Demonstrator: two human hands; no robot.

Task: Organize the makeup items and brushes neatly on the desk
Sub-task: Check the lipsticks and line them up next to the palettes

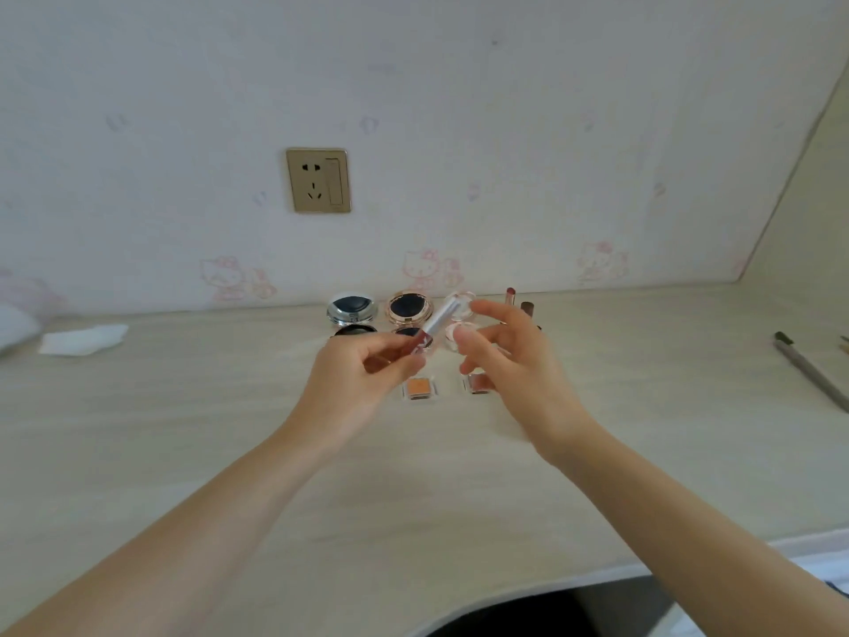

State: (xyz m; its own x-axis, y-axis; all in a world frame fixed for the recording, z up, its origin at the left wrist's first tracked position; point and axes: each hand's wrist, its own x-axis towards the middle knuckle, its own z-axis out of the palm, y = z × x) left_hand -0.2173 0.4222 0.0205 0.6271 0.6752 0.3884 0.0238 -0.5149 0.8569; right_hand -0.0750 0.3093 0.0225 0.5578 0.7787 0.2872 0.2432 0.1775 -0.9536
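The left hand (363, 374) is pinching a lip gloss (429, 331) by its dark red lower end, fingers and thumb curled round it, and is holding it up off the desk (229, 429) in front of the rows of makeup by the back edge. The tube's long axis is slanting up and to the right, with the silver cap pointing at the right hand (500, 356). That is the relation everything is turning on: the cap end is lying just beside the right fingertips (480, 308), apart from them but close, so the right hand looks the nearer one for any handover or twist of the cap. That right hand is hovering open, fingers spread and loosely bent, holding nothing. Behind and below the hands, along the back edge, a silver compact (351, 308) and a gold compact (409, 308) are sitting side by side, and lipsticks (511, 296) are standing to the right of them. Nearer the front, an orange pan (419, 388) is lying flat, with a second pan (478, 383) partly hidden under the right hand. Brushes (808, 372) are lying well apart at the right edge, not yet sorted. A tissue (82, 340) is lying towards the back left corner. The gloss probably belongs with the lipsticks, to the right.
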